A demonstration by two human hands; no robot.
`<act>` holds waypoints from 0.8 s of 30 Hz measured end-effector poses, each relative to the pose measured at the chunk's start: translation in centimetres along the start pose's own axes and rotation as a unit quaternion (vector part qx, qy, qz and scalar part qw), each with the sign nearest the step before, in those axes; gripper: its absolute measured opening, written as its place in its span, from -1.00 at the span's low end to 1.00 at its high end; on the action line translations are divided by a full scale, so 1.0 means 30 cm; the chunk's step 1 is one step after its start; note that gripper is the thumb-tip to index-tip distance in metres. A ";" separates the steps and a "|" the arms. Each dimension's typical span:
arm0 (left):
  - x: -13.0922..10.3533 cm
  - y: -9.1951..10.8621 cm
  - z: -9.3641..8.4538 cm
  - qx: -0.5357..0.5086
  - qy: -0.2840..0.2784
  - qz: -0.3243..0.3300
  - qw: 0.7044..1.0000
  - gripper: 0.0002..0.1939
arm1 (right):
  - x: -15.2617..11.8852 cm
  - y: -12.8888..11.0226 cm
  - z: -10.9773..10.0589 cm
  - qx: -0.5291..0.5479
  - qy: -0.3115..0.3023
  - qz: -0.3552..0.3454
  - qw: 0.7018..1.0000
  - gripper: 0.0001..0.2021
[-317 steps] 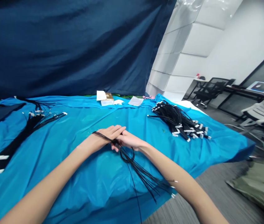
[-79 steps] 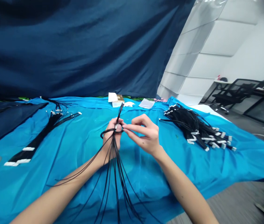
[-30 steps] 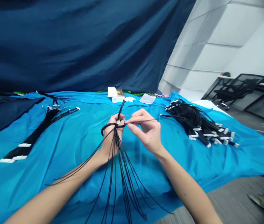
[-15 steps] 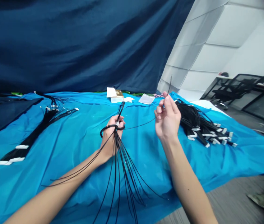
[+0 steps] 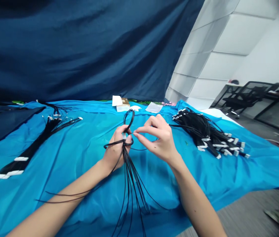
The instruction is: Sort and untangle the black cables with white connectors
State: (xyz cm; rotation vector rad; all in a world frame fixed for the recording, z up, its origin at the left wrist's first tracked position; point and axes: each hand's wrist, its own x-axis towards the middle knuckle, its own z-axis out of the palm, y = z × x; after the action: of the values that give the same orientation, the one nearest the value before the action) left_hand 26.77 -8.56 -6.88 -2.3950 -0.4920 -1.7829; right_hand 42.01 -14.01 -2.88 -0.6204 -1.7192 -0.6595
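My left hand (image 5: 116, 146) is closed around a bundle of thin black wires (image 5: 129, 168). Loops of wire stick out above and beside the fist, and the loose ends fan downward over the blue cloth and across my left forearm. A small pale connector (image 5: 124, 136) shows at the thumb. Close to its right, my right hand (image 5: 157, 136) pinches the end of one thin black wire between thumb and forefinger, held up near the connector. The rest of that wire curves below the right fingers.
Black cables with white connectors (image 5: 203, 128) lie piled on the right of the blue cloth (image 5: 80, 144). Another cable bundle (image 5: 34, 144) lies at the left. A small box (image 5: 123, 108) and a clear plastic bag (image 5: 154, 107) sit at the back.
My right hand has come left and down from its raised spot, bringing the wire's end close to my left hand. The left hand keeps its hold on the bundle.
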 end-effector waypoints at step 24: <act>0.018 0.000 -0.017 0.082 -0.034 0.098 0.991 -0.62 | -0.006 0.000 -0.006 -0.019 -0.010 -0.001 1.000 -0.90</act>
State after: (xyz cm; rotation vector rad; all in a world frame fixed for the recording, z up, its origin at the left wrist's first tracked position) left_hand 26.44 -8.60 -6.23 -2.3091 -0.3804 -1.5218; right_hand 42.16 -14.16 -3.01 -0.6526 -1.7304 -0.6906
